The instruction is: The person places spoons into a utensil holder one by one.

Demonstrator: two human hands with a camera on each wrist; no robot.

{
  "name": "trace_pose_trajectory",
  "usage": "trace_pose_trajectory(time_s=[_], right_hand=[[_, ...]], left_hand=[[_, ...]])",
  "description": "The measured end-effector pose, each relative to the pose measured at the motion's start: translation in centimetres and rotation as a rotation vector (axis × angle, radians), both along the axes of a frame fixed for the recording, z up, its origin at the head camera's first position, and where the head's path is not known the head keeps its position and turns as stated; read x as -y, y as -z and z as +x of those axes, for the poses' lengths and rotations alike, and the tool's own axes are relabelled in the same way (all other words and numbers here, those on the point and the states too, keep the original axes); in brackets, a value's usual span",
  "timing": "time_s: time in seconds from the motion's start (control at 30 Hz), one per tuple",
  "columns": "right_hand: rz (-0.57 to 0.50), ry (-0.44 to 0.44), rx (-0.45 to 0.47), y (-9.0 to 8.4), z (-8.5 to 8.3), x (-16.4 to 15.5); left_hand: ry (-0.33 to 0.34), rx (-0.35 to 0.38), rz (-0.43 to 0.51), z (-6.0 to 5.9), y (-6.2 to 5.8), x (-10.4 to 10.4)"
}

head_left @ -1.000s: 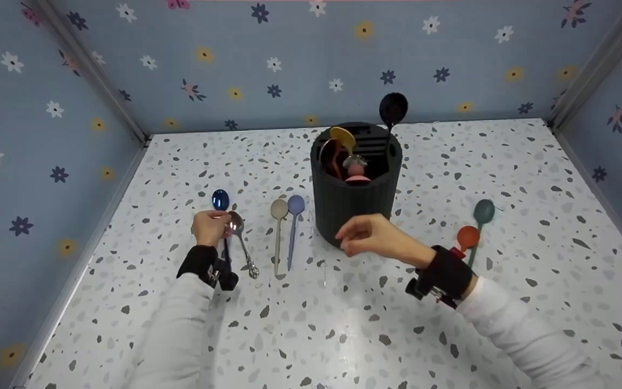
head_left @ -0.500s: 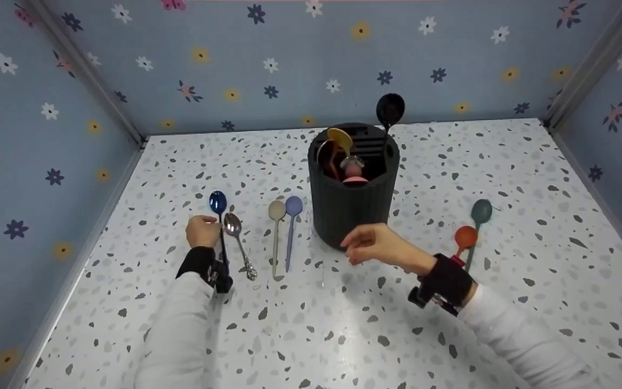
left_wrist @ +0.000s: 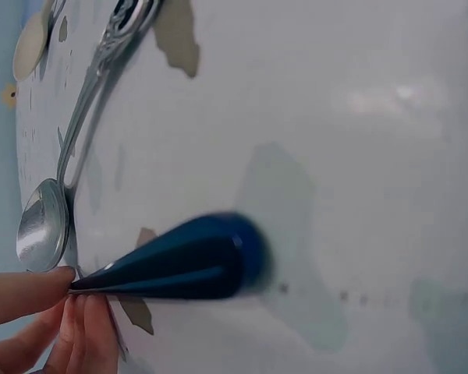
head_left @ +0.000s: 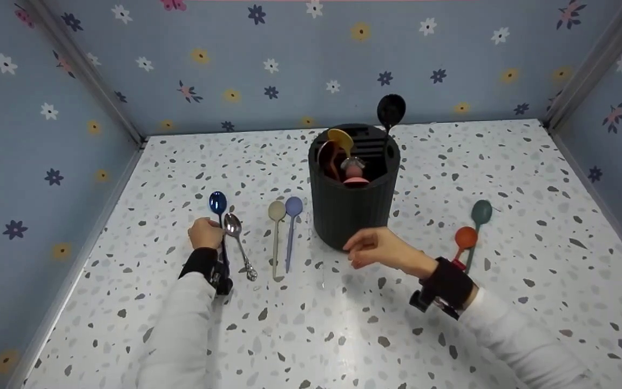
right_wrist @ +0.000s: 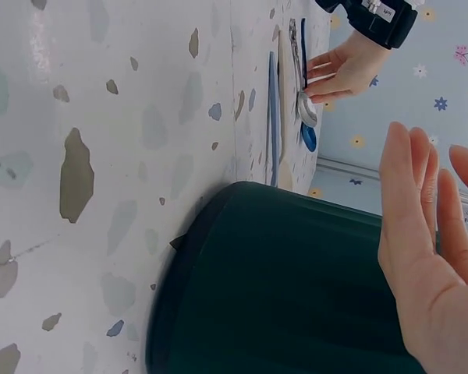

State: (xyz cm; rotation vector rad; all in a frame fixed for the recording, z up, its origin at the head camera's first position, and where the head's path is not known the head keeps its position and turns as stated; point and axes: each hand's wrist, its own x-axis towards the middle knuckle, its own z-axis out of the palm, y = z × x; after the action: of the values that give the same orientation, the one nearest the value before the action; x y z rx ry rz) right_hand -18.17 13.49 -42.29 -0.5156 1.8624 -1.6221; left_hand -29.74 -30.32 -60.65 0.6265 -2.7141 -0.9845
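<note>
1. Two hands work over the speckled surface (head_left: 268, 329). Left hand (head_left: 205, 233), toward the left edge, pinches the stem of the blue spoon (head_left: 217, 202) just below its bowl.
2. Blue spoon: bowl toward the far edge, handle pointing away from that edge.
3. Silver spoon (head_left: 232, 224): lies just right of the blue one, ornate handle slanting rightward.
4. Right hand (head_left: 378, 249): fingers loosely bent, thumb parted from them, grasp empty. Position just in front of the dark holder (head_left: 350, 213); contact cannot be told.
5. Holder: nearer the far edge; black spoon (head_left: 391, 111) rises above its rim.
6. Toward the right edge: orange spoon (head_left: 466, 237) overlaps green spoon (head_left: 481, 212).
</note>
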Motion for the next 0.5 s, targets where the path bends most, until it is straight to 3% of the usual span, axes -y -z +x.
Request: trace_pose_trajectory(time_s=[0.07,0.13,0.2,0.23,0.3,0.33,0.37,0.5], right_hand=[[-0.001,0.000,0.003,0.1,0.0,-0.1],[-0.003,0.000,0.001,0.2,0.0,-0.1],[-0.007,0.000,-0.001,0.3,-0.1,-0.1],[-0.006,0.001,-0.002,0.4,-0.1,-0.2],[-0.008,0.000,-0.003,0.5,-0.1,-0.2],[-0.008,0.001,0.000,0.6,-0.1,-0.2],[-0.009,0.000,0.001,0.7,-0.2,-0.3],[-0.013,0.000,0.015,0.9,-0.2,-0.3]], left_hand=[[0.014,-0.021,-0.046,-3.3,6.3,3.2],[0.024,-0.026,-0.087,-5.8,11.0,5.6],[0.044,-0.033,-0.099,-7.0,13.3,6.8],[0.046,-0.025,-0.094,-7.1,13.3,6.8],[0.050,-0.021,-0.100,-6.2,11.7,6.0],[0.057,0.013,-0.084,-5.2,9.6,5.0],[0.066,0.040,-0.072,-4.0,7.4,4.0],[0.073,0.171,0.025,2.1,-4.3,-1.6]])
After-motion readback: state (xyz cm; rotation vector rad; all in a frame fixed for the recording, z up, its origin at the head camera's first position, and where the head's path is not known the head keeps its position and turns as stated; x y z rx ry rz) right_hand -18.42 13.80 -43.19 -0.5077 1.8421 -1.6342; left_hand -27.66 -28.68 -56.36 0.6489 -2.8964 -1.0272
